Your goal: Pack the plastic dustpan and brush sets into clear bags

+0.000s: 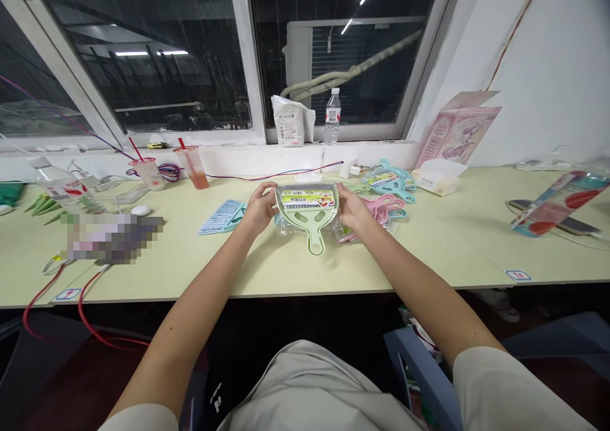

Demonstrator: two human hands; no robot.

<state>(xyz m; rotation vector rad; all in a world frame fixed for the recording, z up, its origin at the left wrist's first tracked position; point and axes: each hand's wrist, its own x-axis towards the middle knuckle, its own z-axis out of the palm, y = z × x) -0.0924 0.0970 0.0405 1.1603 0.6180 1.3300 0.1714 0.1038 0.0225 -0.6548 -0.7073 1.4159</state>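
Observation:
Between my two hands, a light green dustpan (pixel 315 231) is held over the table, its handle pointing toward me. A printed label (pixel 307 199) and dark bristles lie across its wide end, and clear plastic film shows around it. My left hand (pixel 261 210) grips the left edge, while my right hand (pixel 353 210) grips the right edge. Just left of my left hand lies a blue brush (pixel 223 217). Beside my right hand, pink dustpans (pixel 385 207) in clear wrap are partly hidden by it, with blue dustpans (pixel 393 180) behind them.
A tissue pack (pixel 439 177) and a pink box (pixel 460 129) stand at the back right. Two drink cups (pixel 193 167) with red straws are at the back left. A water bottle (pixel 332 118) stands on the sill. On the right, a patterned bottle (pixel 560 202) leans by a phone (pixel 574 222).

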